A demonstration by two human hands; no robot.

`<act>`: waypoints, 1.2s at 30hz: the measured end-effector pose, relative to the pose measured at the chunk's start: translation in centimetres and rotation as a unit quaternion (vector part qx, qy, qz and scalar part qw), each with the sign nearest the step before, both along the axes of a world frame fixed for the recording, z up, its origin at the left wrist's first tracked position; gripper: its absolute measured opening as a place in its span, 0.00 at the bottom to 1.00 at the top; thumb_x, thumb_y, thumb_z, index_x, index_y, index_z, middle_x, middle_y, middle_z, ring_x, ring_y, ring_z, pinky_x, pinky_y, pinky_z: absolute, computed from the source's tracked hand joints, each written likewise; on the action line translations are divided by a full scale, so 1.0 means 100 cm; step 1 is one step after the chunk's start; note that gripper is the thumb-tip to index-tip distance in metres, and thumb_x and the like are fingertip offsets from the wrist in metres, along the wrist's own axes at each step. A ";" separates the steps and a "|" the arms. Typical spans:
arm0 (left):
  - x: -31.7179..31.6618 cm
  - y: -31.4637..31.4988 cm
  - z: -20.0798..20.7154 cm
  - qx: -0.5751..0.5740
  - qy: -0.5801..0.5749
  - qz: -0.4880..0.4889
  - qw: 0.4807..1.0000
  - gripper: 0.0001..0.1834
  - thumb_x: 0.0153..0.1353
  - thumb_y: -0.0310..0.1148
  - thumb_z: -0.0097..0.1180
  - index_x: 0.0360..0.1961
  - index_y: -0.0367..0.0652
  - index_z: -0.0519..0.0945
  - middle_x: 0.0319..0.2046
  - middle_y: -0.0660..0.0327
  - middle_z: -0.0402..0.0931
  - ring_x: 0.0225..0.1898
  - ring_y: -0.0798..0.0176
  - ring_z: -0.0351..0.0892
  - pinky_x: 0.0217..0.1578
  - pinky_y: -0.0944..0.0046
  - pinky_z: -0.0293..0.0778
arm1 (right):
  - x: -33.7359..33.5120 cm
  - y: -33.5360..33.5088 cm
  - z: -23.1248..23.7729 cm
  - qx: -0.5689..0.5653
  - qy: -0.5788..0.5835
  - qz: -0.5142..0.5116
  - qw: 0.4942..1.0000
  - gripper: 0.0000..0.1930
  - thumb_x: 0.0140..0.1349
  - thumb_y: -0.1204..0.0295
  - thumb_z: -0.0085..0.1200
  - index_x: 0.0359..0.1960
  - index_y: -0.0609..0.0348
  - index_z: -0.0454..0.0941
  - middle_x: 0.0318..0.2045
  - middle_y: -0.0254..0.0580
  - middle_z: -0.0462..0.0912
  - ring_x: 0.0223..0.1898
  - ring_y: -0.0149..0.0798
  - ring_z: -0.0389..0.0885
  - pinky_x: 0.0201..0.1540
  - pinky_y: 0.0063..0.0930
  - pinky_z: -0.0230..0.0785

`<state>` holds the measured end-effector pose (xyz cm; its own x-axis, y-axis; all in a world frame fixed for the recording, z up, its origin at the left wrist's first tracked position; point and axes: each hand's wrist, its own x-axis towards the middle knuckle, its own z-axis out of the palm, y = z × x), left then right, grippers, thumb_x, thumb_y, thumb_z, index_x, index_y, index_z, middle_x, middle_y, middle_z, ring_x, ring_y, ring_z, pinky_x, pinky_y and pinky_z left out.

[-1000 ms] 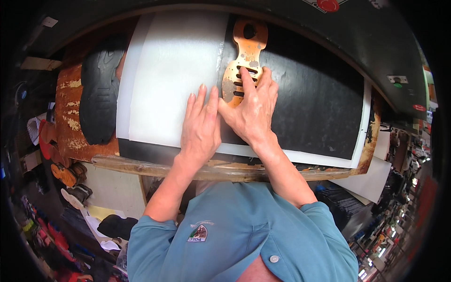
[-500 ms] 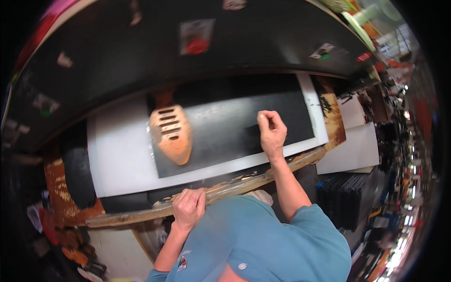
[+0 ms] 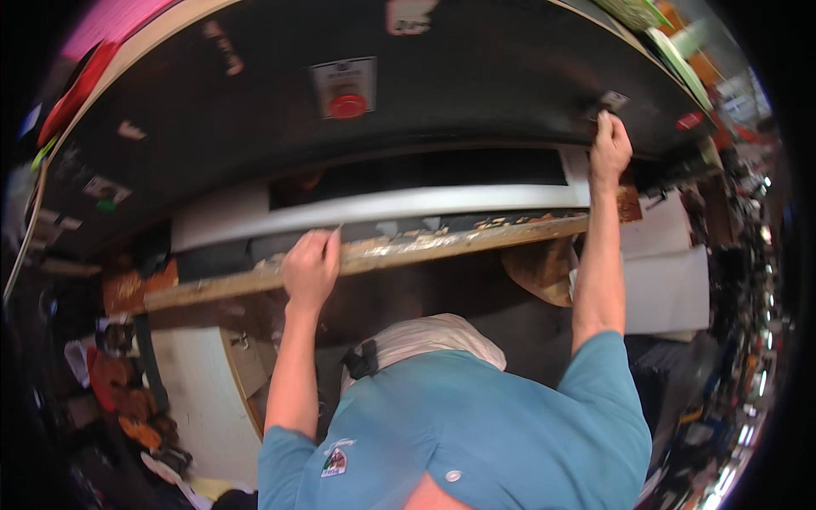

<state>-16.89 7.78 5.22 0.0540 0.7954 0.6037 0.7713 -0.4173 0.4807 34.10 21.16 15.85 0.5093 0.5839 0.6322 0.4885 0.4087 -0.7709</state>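
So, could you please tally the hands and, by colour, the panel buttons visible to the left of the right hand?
Hands: 2, left hand and right hand
Red button: 1
Green button: 1
Total: 4

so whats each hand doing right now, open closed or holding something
Left hand: curled closed by the wooden edge; can't tell if it holds anything.
Right hand: curled closed at the dark panel; any grip is hidden.
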 end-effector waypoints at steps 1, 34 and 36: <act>0.002 0.004 0.002 0.008 -0.005 0.002 1.000 0.08 0.68 0.29 0.66 0.31 0.41 0.82 0.30 0.52 0.84 0.32 0.43 0.84 0.33 0.49 0.79 | -0.003 -0.019 -0.014 -0.041 0.018 0.019 0.999 0.14 0.79 0.64 0.58 0.37 0.61 0.86 0.26 0.23 0.77 0.29 0.19 0.69 0.31 0.20 0.61; 0.000 0.034 0.003 -0.046 -0.004 0.055 0.997 0.16 0.69 0.39 0.66 0.25 0.43 0.81 0.23 0.54 0.80 0.28 0.47 0.84 0.30 0.49 0.80 | -0.049 -0.078 -0.140 -0.305 -0.111 0.042 0.945 0.19 0.77 0.60 0.61 0.35 0.66 0.84 0.24 0.27 0.74 0.30 0.27 0.66 0.36 0.27 0.65; -0.003 0.037 0.003 -0.077 -0.003 0.046 0.996 0.15 0.68 0.38 0.67 0.26 0.43 0.81 0.24 0.56 0.80 0.29 0.49 0.84 0.30 0.50 0.80 | -0.073 -0.060 -0.127 -0.314 -0.049 0.040 0.947 0.18 0.77 0.62 0.61 0.33 0.65 0.84 0.24 0.25 0.72 0.30 0.24 0.64 0.34 0.24 0.62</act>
<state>-17.16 11.45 5.54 -0.0271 0.8797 0.4747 0.8004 -0.2654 0.5375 26.80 15.17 3.18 0.4052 0.8946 0.1886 0.5572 -0.0780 -0.8267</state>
